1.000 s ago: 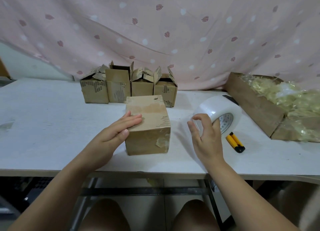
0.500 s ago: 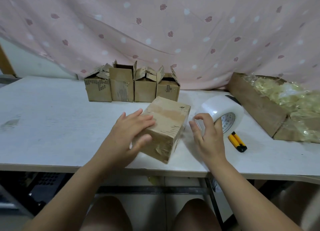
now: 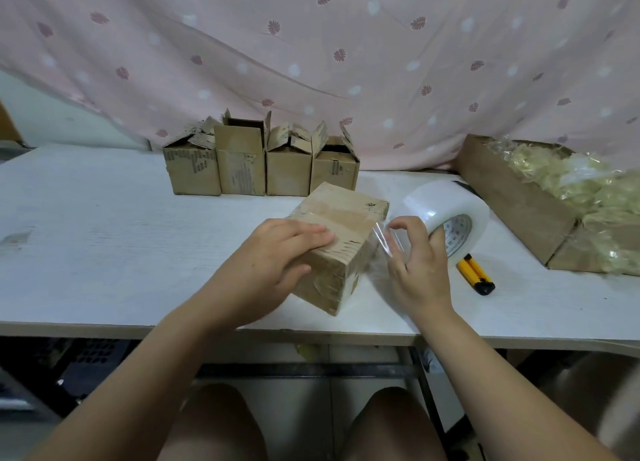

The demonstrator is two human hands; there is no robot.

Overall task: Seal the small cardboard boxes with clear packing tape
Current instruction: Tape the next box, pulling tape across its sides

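Shows a small cardboard box [image 3: 341, 218], flaps shut, scuffed and creased with a glossy band across its top, sitting cornerwise near the front edge of the white table [image 3: 104, 252], pinned under the flat, straight fingers of the left hand [image 3: 273, 263], thumb against the near side, probably to stop sliding during taping. Just right of it, catches the right hand [image 3: 419, 270] with fingers curled on the tape roll [image 3: 446, 204], thumb and forefinger at a clear tape strip [image 3: 384, 239] stretched toward the box's right edge. Further out: yellow utility knife [image 3: 476, 275] beside the roll, four open boxes [image 3: 259, 169] in a row behind.
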